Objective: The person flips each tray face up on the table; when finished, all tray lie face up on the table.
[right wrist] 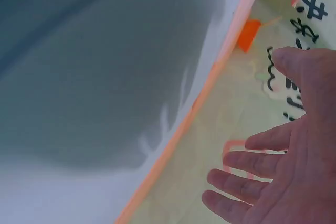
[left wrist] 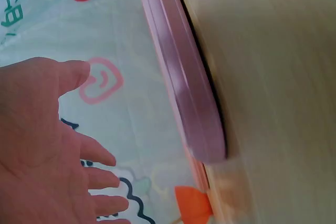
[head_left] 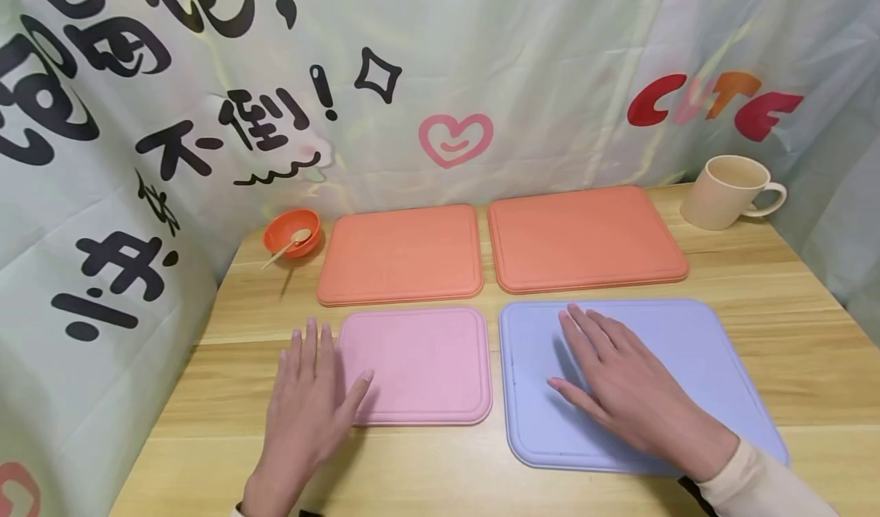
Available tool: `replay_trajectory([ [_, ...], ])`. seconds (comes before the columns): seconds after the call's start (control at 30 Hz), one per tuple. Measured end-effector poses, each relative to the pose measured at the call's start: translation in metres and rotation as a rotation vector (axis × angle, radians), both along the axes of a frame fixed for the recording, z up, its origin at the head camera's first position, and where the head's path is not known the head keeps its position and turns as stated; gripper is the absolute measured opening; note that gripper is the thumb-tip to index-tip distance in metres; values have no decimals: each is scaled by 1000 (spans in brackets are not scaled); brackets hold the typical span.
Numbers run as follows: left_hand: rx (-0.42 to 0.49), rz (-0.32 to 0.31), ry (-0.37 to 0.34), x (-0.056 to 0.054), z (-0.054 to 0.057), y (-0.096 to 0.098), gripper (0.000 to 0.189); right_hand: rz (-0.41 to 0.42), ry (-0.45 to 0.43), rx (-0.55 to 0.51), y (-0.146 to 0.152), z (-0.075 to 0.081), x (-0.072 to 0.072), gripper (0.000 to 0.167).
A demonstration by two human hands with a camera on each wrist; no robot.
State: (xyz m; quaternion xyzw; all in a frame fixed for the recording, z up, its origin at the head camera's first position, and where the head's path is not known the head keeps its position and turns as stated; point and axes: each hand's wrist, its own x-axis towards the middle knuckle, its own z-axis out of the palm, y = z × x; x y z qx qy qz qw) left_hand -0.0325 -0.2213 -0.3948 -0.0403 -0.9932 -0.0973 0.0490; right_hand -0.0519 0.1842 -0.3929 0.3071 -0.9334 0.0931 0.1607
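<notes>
My left hand [head_left: 305, 402], fingers straight and thumb spread, hovers at the left edge of a pink rectangular board [head_left: 419, 368] with a raised rim. Over a larger blue board [head_left: 660, 349] is my right hand [head_left: 622, 383], palm down with straight fingers and a shadow beneath it. Both hands hold nothing. In the left wrist view the pink board [left wrist: 191, 93] shows its rounded side, apart from the left hand [left wrist: 47, 140]. The right wrist view has the blue board [right wrist: 94, 87] filling the left, with the right hand [right wrist: 283, 156] above its surface.
Two orange boards, a left one [head_left: 406, 253] and a right one [head_left: 584, 238], lie behind at the back of the wooden table [head_left: 206, 425]. An orange bowl [head_left: 275, 234] with a wooden spoon [head_left: 300, 236] stands back left, a beige mug [head_left: 715, 196] back right. A printed curtain [head_left: 550, 66] hangs behind.
</notes>
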Motion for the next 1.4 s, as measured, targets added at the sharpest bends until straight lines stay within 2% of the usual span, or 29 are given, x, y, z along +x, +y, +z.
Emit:
replay_trajectory([
  [0.33, 94, 47, -122, -8, 1, -20, 96, 61, -161, 69, -31, 1, -16, 77],
  [0.47, 112, 50, -153, -14, 0, -22, 95, 110, -159, 85, -43, 0, -25, 76],
  [0.63, 111, 57, -227, -22, -3, -26, 96, 174, -165, 73, -57, -1, -34, 71],
  [0.77, 128, 65, -272, -25, -5, -27, 98, 179, -210, 42, -68, 0, -40, 67],
  [0.9, 143, 64, -264, -28, -7, -29, 94, 146, -280, 25, -79, -1, -48, 61],
  [1.1, 166, 49, -243, -29, -10, -31, 87, 84, -445, -1, -96, -4, -57, 58],
  [1.4, 235, 49, -220, -31, -12, -34, 83, 40, -538, -47, -107, -5, -63, 57],
])
